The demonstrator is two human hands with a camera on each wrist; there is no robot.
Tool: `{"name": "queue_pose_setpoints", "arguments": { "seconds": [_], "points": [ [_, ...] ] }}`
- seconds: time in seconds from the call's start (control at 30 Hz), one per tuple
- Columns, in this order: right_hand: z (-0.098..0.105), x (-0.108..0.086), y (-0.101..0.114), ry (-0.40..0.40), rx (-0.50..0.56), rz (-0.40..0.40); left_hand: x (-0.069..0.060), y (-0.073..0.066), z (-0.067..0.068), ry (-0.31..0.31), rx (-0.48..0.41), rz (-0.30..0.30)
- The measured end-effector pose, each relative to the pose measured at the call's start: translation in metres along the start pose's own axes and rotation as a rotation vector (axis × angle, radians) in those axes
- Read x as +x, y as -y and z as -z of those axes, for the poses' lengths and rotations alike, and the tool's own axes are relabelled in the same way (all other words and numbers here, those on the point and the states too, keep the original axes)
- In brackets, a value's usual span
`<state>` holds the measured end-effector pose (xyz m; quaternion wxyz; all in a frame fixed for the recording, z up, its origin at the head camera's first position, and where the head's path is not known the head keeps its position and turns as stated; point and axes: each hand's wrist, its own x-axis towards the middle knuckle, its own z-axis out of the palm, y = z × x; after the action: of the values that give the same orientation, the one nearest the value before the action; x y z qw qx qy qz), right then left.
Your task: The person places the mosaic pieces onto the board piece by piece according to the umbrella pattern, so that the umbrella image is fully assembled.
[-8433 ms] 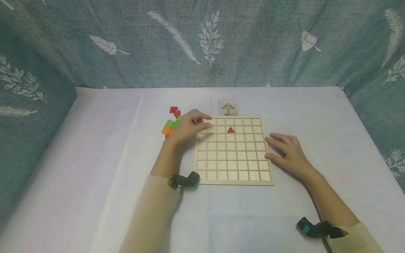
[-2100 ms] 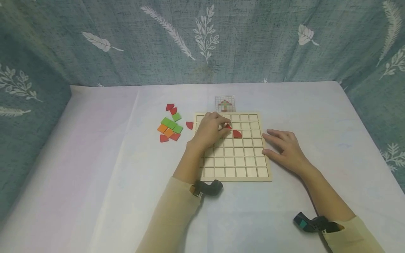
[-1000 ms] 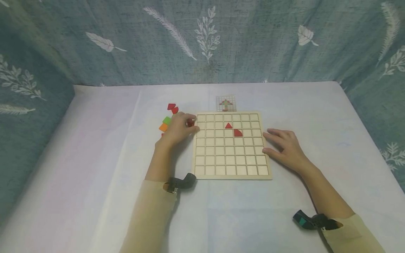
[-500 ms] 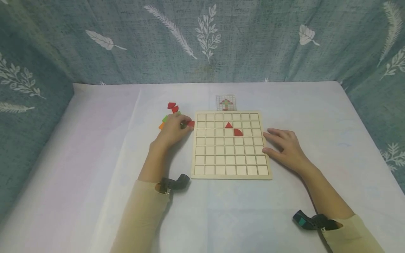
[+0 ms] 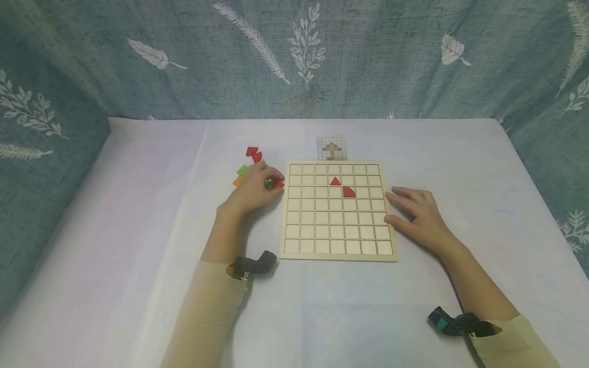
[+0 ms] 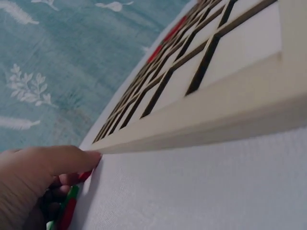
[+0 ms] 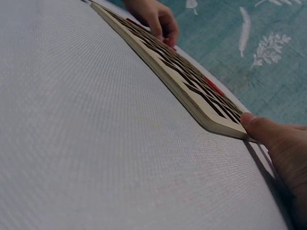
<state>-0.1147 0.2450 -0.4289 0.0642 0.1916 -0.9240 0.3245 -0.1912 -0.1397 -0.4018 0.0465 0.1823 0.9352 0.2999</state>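
Note:
Beside the left rim of the wooden grid board (image 5: 317,219), my left hand (image 5: 252,189) pinches a red quarter-circle tile (image 5: 278,184) between thumb and fingers, low over the cloth. In the left wrist view the thumb partly covers that tile (image 6: 85,175). On the board sit a red triangle tile (image 5: 335,181) and, one row nearer and one column right, a red quarter-circle tile (image 5: 349,191). My right hand (image 5: 418,214) rests at the board's right edge, fingers relaxed, thumb touching the rim in the right wrist view.
Under and behind the left hand lie green tiles (image 5: 242,170), an orange tile (image 5: 237,180) and loose red tiles (image 5: 256,157), partly hidden. A pattern card (image 5: 332,148) with a printed tree-like figure lies beyond the board. A patterned curtain (image 5: 207,76) hangs behind the white tablecloth.
A red quarter-circle tile has been added to the board. My left hand has gone from the triangle back to the left and now holds another red tile. The right hand stays at the rim.

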Motion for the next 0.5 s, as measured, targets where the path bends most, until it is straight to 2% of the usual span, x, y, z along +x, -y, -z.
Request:
{"name": "queue_pose_setpoints", "arguments": {
  "seconds": [0.27,0.5],
  "points": [
    [0.0008,0.0024,-0.0018,0.002,-0.002,0.009,-0.0007,0.0035,0.0076,0.059,-0.064,-0.004],
    [0.0002,0.0004,-0.0026,0.005,0.004,0.010,-0.0007,0.0034,0.0034,0.011,-0.017,-0.033]
  ]
}}
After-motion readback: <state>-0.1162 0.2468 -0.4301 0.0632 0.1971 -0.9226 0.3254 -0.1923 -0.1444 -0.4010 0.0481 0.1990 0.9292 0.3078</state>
